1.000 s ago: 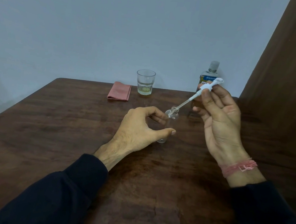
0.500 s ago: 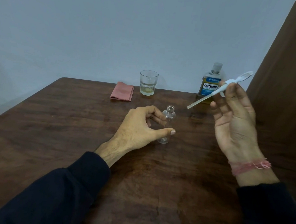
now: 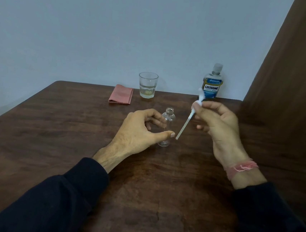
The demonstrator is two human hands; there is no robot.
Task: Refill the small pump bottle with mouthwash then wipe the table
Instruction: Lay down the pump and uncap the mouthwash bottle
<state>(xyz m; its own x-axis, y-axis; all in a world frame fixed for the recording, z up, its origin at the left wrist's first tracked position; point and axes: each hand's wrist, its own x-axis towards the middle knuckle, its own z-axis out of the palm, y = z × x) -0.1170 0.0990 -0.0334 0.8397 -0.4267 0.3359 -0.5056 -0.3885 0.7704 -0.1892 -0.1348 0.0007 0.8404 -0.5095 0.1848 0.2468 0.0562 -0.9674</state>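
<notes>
A dark brown wooden table (image 3: 56, 144) with a streaked, slightly glossy grain fills the lower view, its far edge running against a plain pale blue-grey wall (image 3: 119, 28). A brown wooden panel (image 3: 298, 73) leans across the upper right, at about 2 o'clock.

Near the middle of the table stands the small clear pump bottle (image 3: 168, 121), upright, its neck open and uncapped. The left hand (image 3: 139, 131) curls around it from 9 o'clock, thumb stretched across the front near its base and fingers bent behind; whether they press the plastic cannot be told. The right hand (image 3: 216, 124), at 3 o'clock from the bottle, pinches the white pump head (image 3: 200, 98) with its dip tube (image 3: 183, 127) slanting down toward 7 o'clock, the tube's tip just beside the left thumb and outside the bottle. A pink thread band (image 3: 240, 168) circles the right wrist; both sleeves are dark.

Along the far edge, at 12 o'clock, sits a drinking glass (image 3: 147, 85) with a little pale liquid, a folded pink cloth (image 3: 121, 94) just to its left, and a Listerine mouthwash bottle (image 3: 212, 82), capped, at 1 o'clock near the wall.
</notes>
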